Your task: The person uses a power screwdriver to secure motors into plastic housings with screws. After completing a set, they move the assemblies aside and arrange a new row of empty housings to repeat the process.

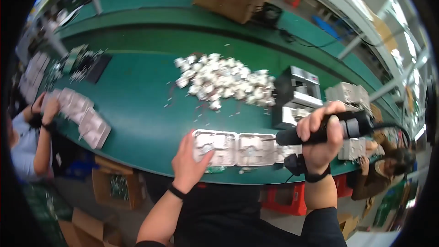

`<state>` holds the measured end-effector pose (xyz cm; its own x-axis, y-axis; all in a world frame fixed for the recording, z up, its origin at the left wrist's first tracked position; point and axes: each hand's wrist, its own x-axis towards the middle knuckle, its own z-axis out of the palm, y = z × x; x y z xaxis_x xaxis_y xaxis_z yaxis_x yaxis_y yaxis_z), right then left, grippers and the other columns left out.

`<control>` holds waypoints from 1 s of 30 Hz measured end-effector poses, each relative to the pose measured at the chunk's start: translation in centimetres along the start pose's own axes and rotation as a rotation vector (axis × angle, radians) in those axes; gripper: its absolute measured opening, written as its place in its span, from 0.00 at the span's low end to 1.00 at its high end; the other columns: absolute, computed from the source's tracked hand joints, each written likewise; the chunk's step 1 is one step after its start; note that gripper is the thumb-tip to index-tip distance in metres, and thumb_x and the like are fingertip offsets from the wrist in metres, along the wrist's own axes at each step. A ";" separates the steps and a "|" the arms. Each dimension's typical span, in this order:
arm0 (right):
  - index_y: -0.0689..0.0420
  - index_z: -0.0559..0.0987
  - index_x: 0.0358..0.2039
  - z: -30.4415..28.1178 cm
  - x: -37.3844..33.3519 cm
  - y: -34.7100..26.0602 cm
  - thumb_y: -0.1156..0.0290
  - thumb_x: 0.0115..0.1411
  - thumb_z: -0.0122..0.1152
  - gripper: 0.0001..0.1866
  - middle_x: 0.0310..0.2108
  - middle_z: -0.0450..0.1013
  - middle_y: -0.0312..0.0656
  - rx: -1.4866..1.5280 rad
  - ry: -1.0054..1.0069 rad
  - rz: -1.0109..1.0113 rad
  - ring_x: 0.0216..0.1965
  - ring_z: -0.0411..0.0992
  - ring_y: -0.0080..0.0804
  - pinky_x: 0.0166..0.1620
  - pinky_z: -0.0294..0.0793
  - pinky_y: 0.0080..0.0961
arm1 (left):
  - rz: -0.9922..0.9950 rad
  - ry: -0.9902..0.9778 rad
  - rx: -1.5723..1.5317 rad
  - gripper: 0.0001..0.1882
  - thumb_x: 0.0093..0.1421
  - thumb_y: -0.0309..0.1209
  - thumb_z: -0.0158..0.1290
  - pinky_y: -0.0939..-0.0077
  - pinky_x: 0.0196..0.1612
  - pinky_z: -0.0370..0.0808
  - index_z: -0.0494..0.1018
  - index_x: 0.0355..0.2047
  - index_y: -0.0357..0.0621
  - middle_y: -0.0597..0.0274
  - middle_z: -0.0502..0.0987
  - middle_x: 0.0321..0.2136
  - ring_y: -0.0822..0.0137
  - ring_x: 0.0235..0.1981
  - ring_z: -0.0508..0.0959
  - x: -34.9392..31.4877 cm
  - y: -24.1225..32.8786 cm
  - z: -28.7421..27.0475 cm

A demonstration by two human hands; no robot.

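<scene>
My left hand [188, 163] grips the left end of a shallow white plastic housing [224, 156], its thumb over the near rim. Beside that housing, to the right, lies a second open white housing [259, 158] in the same row. A black corded electric screwdriver [289, 137] is wrapped in the fingers of my right hand [323, 142]. It lies nearly level, its thin bit pointing left over the right part of the second housing; whether the bit touches anything I cannot tell. A third housing is partly hidden beneath the tool and hand.
Beyond the housings, a heap of small white parts with thin wires [224, 80] covers the green bench [137, 91]. A grey-and-black machine [299, 89] stands right of it. At left, another person's hands [51, 107] touch a row of housings [84, 114]. Another person [382, 169] sits far right.
</scene>
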<state>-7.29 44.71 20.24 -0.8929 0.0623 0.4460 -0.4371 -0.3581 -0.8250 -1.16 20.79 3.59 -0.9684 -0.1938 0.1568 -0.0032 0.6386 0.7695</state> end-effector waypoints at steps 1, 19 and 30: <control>0.52 0.63 0.43 1.4 -0.6 0.2 0.61 0.64 0.58 0.16 0.23 0.65 0.37 0.041 -0.101 -0.014 0.17 0.65 0.28 0.24 0.68 0.28 | -0.005 -0.007 -0.014 0.41 0.54 0.42 0.65 0.60 0.53 0.74 0.62 0.63 0.40 0.47 0.70 0.57 0.47 0.54 0.74 0.1 -0.1 0.3; 0.54 0.60 0.45 11.0 -4.7 11.1 0.70 0.60 0.62 0.20 0.26 0.67 0.43 -0.069 -0.463 0.296 0.23 0.66 0.30 0.31 0.70 0.29 | -0.004 0.047 -0.093 0.40 0.52 0.39 0.65 0.59 0.43 0.78 0.59 0.62 0.44 0.54 0.71 0.54 0.49 0.46 0.78 -0.6 -1.6 -0.9; 0.57 0.61 0.43 10.6 -5.3 12.3 0.78 0.59 0.59 0.18 0.28 0.69 0.43 -0.049 -0.394 0.243 0.24 0.68 0.27 0.31 0.72 0.26 | 0.014 0.053 -0.092 0.40 0.53 0.40 0.65 0.58 0.42 0.78 0.59 0.62 0.44 0.54 0.71 0.55 0.48 0.46 0.78 -0.5 -1.5 -0.8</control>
<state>-6.82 30.12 11.43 -0.8652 -0.3797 0.3274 -0.2331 -0.2735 -0.9332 -0.45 19.32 2.89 -0.9536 -0.2260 0.1988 0.0358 0.5706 0.8205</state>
